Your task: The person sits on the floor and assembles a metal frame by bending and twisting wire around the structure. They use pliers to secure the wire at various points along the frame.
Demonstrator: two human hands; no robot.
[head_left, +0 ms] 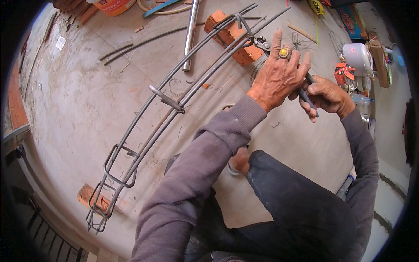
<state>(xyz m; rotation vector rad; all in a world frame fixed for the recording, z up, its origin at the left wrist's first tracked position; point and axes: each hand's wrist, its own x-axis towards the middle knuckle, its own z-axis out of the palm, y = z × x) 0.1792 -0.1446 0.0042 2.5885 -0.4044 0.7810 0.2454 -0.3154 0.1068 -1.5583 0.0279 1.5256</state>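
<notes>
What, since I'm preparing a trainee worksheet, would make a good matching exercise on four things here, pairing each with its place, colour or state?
Things:
1. Left hand
2. Rebar frame
3. Metal tube
4. Trousers

Descriptions:
A. Shiny and silver
B. Wears a ring with a yellow stone
C. Black
D. Passes over two orange bricks

Right pairs: 1-B, 2-D, 3-A, 4-C.

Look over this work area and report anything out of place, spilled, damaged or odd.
Short, bent wire scraps are scattered across the floor around the steel-bar frame, looking like untidy offcuts. Nothing else clearly stands out.
</notes>
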